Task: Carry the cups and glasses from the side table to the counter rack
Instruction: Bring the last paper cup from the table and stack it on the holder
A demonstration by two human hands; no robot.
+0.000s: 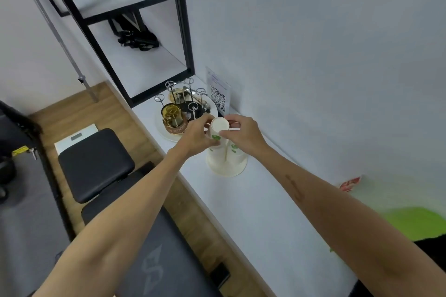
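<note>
Hands meet over our desk [255, 202]: left hand [196, 138] and right hand [243, 136] fingers hold an upturned paper cup [217, 129] beside the rack [185, 96].

I log: cups [218, 149], centre frame, matt white paper with green print. Rack [184, 94], thin shiny metal wire. Glass [171, 116], glossy amber. Counter [265, 212], smooth matt white. Floor [79, 113], left, wood grain. Bench [95, 164], lower left, black padded leather-look.

Both arms outstretched, left hand [196, 137] and right hand [243, 133] close together, fingers curled, gripping
</note>
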